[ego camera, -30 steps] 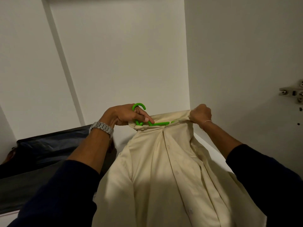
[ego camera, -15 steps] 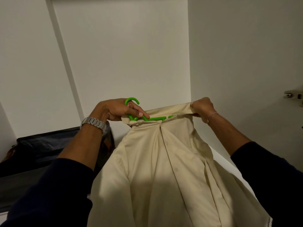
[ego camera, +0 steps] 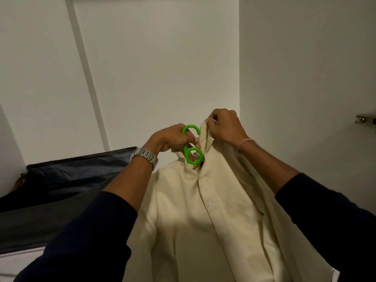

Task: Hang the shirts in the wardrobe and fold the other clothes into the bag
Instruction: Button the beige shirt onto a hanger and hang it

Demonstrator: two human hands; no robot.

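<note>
The left hand [ego camera: 173, 139] has its grip curled tight round the neck of the green hanger [ego camera: 192, 146], whose hook rises just above the fingers. Just right of it, the right hand [ego camera: 223, 127] pinches the collar of the cream shirt [ego camera: 203, 216], which drapes down below both grips. Left of and below the left grip lies a dark bag [ego camera: 61, 190].
</note>
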